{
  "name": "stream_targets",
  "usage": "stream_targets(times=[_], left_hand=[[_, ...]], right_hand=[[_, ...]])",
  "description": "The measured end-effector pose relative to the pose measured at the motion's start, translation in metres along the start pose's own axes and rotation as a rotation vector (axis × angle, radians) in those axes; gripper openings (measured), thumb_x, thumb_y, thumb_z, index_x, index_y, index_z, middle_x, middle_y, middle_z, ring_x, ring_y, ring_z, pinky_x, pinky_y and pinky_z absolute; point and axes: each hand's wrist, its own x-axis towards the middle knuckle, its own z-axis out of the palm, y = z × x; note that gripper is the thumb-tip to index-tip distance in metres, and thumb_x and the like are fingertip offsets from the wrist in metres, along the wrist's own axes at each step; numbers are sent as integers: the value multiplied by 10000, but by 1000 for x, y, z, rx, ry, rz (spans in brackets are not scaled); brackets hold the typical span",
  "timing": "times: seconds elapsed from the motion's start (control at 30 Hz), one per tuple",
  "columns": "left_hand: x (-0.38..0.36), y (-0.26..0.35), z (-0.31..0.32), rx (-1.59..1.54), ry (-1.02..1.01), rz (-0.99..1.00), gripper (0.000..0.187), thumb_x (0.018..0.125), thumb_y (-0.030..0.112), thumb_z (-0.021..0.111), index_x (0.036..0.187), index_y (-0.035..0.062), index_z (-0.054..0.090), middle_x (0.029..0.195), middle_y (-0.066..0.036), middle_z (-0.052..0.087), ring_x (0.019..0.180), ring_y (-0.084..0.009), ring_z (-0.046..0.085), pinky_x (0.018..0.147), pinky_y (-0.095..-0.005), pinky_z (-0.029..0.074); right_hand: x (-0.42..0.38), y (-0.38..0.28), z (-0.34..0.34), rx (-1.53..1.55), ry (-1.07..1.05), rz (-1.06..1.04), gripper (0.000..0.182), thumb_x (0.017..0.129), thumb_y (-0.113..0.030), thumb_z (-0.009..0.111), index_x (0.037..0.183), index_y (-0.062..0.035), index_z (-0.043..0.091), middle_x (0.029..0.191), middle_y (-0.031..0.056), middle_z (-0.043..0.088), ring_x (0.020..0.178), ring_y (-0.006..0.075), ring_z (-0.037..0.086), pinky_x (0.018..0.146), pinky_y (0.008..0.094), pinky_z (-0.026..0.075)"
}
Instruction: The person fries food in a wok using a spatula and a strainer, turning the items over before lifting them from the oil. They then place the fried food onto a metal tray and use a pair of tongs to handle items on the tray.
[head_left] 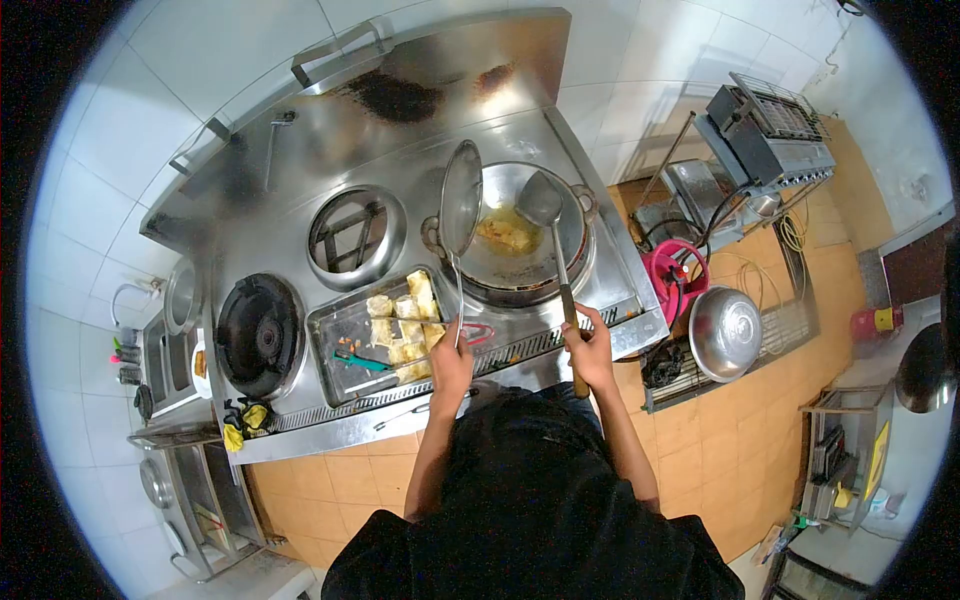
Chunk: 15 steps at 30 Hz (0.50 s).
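Observation:
My left hand (452, 365) is closed round the thin handle of a wire-mesh strainer (461, 200), which is tilted up on edge over the left side of a wok (510, 180). In my right hand (590, 350) is the wooden handle of a wok spatula (540, 199), its metal head reaching into the wok. Golden food (508, 231) lies in oil at the bottom, near that head. Beside my left hand is a metal tray (335, 345) holding several pale rolls (409, 318), a turquoise-handled tool (362, 361) and a long utensil with a red loop handle (480, 333).
Left of the wok are a bare burner ring (357, 238) and a black burner (260, 335). A steel splash guard (450, 75) rises behind. On the right stand a large metal bowl (725, 334), a pink basket (680, 272) and a grill appliance (770, 135).

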Motion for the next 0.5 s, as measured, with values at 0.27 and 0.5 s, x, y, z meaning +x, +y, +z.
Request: stream_targets(times=[0.27,0.5], left_hand=[[1,-14,6,12,49,61,322,906,46,536,1215,19,623,873,-299,646,795,-460,634,688,-505,496],[1,-14,6,50,13,38,322,909,64,547,1219,29,623,833,-290,644,755,-451,639,663,-502,499]], right_hand=[[5,12,-2,-20,28,-47,419,909,-153,645,1300,-69,522,712,20,587,562,86,499,494,271,408],[2,12,0,-53,4,-23,422,917,-141,642,1314,-93,508,671,12,556,538,87,507,428,267,419]])
